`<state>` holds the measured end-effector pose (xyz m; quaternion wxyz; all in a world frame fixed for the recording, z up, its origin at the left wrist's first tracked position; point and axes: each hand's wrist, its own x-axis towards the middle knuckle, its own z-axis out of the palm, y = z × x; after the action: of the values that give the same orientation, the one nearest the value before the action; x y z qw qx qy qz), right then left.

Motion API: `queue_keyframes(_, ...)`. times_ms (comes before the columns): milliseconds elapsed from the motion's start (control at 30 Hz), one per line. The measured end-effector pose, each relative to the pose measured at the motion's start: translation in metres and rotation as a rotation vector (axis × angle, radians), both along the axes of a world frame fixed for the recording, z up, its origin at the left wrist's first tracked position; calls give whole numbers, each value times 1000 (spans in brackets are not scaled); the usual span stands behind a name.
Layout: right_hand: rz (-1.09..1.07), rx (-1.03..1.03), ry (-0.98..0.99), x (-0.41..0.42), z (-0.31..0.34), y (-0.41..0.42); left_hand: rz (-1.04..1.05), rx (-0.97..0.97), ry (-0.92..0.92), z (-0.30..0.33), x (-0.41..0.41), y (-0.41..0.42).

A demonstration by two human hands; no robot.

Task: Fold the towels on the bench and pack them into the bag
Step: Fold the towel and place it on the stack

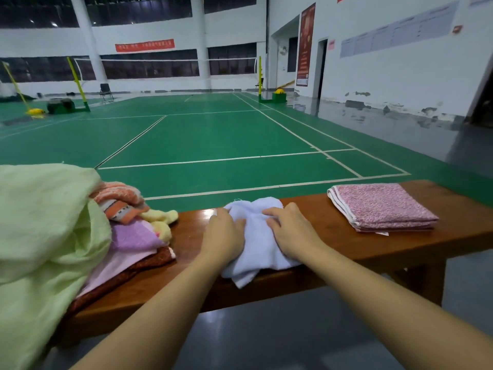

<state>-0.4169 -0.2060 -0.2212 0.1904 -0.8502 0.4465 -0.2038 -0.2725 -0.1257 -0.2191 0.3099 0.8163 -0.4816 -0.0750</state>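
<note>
Pale lilac-white terry is bunched under both sets of fingers: the left hand has its fingers curled down into the far left edge of the white towel, and the right hand curls over the cloth's right side, knuckles raised, gripping a fold. Both hands hold this one towel; neither lies flat.

Taking the white towel as the landmark, it lies crumpled across the middle of the wooden bench, one corner drooping over the near edge below the wrists. To its right, well apart, a pink towel sits already folded into a neat rectangle. To its left, just beside the left wrist, waits a heap of unfolded towels, purple, orange-striped, yellow and dark red, half buried under a large light-green towel that spills off the near side. Beyond the towel stretches the green court floor. No bag is in view.

The cloth looks light, soft and limp, with no stiffness to hold a crease, so it will likely sag wherever it is unsupported. Corners or hemmed edges seem the best places to pinch, one in each hand, pulled taut and smoothed flat on the bench before folding. Its nap should grip the polished wood a little, though the overhanging corner could drag it off.
</note>
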Motion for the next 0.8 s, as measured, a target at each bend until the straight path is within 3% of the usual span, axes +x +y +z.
queue_keyframes(233,-91,-67,-185,-89,53,-71,-169,-276,206,47,-78,-74)
queue_keyframes(367,-171,-97,-128,-161,88,-121,-287,-322,397,67,-137,-142)
queue_keyframes(433,-228,-46,11,-192,83,-141,-319,-210,368,55,-160,-169)
queue_keyframes(533,-351,22,284,-211,53,-158,-259,85,178,21,-178,-193)
queue_keyframes(667,-224,14,273,-192,16,-159,-476,189,10,-17,-185,-213)
queue_keyframes(800,-193,-14,360,-200,-3,-160,-472,198,-75,-31,-197,-228)
